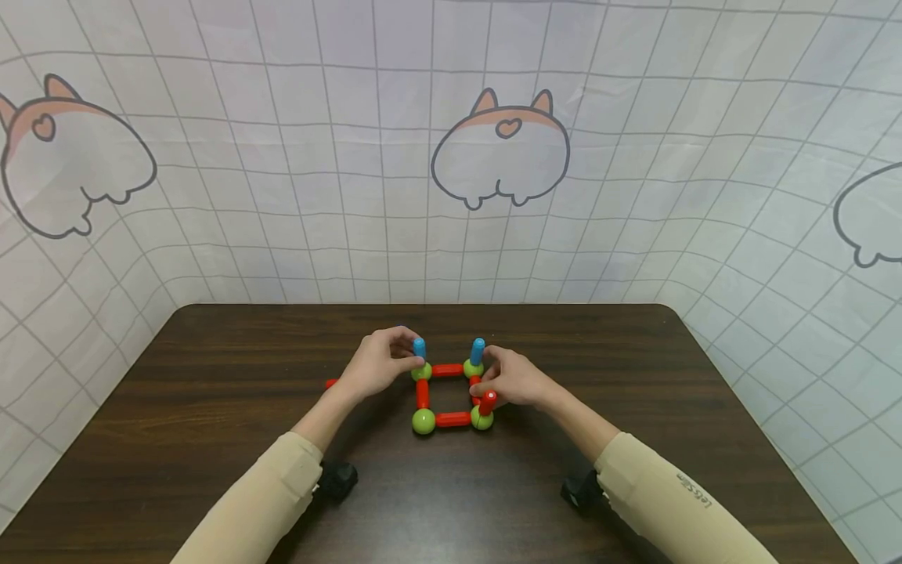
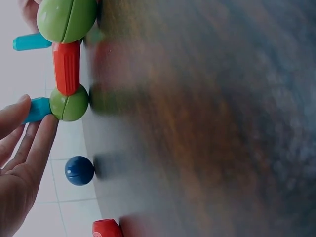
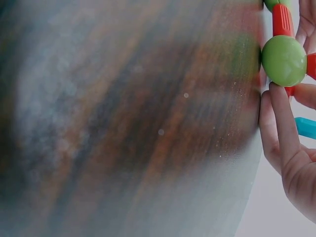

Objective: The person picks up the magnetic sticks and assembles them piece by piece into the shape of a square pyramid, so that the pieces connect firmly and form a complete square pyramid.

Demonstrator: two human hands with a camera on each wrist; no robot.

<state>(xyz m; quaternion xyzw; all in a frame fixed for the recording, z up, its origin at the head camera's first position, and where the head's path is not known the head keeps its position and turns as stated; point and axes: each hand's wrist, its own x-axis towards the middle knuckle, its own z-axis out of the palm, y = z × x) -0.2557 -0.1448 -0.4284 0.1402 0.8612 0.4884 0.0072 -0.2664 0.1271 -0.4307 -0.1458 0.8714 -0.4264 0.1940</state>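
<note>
Broadly, the dark wood-grain tabletop [image 1: 225, 368] carries everything, and near its middle, between the two hands, sits a square construction-toy frame [image 1: 453, 420]: four red rods joined by a green ball at each corner. Probably it is light, hard plastic, too stiff to bend and smooth enough to slip; the joints look like the weak points, so it seems best taken low, by opposite side rods, rather than by an upright. The right hand [image 1: 517, 378] curls thumb and fingers about the right side rod [image 1: 475, 381], near the front right ball [image 1: 482, 419]. The left hand [image 1: 377, 363] pinches the far left blue rod [image 1: 419, 348], which stands upright on its corner ball [image 1: 421, 371]. Two more uprights, a far right blue rod [image 1: 478, 352] and a front right red rod [image 1: 488, 403], stand just beside the right hand. Leftward, apart from the frame, lie a loose red piece [image 1: 331, 384] and a dark blue ball [image 2: 79, 171], likely to roll if nudged. No container shows.
</note>
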